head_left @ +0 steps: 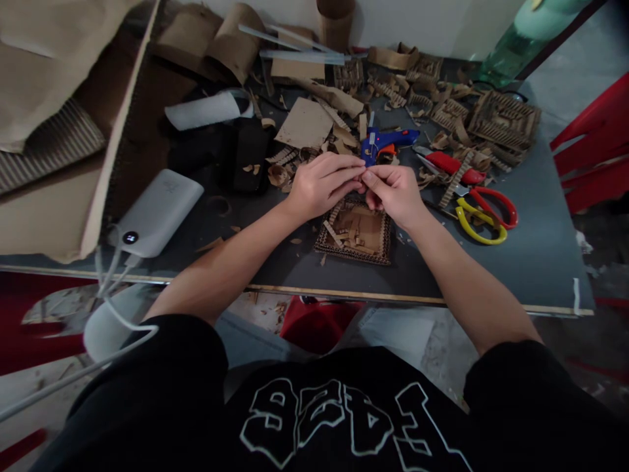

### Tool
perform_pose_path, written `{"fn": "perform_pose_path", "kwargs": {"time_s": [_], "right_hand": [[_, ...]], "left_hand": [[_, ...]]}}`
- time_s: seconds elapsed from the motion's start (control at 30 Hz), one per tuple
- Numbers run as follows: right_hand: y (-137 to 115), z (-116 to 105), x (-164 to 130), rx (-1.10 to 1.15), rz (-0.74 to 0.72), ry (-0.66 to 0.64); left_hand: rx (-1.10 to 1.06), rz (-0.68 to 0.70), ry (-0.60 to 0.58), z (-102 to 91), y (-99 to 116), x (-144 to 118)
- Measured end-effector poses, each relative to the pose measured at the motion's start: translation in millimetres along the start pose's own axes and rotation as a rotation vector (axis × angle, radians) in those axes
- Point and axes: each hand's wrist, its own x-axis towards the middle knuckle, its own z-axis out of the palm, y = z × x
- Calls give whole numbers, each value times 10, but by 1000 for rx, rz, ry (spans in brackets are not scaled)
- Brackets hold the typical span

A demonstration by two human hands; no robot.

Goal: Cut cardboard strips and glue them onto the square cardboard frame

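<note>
Over the far edge of a square corrugated-cardboard tray (377, 257), my left hand (324, 183) and my right hand (397, 195) meet fingertip to fingertip. Both are closed in a pinch; whatever lies between the fingers is too small or hidden to name. Inside the tray lie several small cardboard scraps (354, 231). Just beyond my fingertips a blue glue gun (388, 139) with an orange trigger rests on the table, a small red light showing on it. My hands cover the tray's far rim.
Scissors with red and yellow handles (484, 216) and a red-handled tool (455, 165) lie right. A white power bank (160, 213) with cables sits left, beside a cardboard box (122, 124). Cardboard strips, coiled squares (506, 121) and a green bottle (521, 46) fill the back.
</note>
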Motion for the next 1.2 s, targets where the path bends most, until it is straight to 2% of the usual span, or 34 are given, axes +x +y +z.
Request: {"fn": "perform_pose_path", "kwargs": {"time_s": [0.27, 0.6, 0.93, 1.2], "right_hand": [[24, 35, -14, 9, 2, 122], [2, -26, 1, -56, -47, 39], [17, 6, -6, -53, -59, 78], [-1, 29, -11, -8, -15, 92]], "left_hand": [[-58, -65, -13, -6, -21, -11], [25, 92, 5, -76, 52, 45], [-15, -51, -50, -17, 5, 7], [-85, -126, 84, -66, 120, 86]]}}
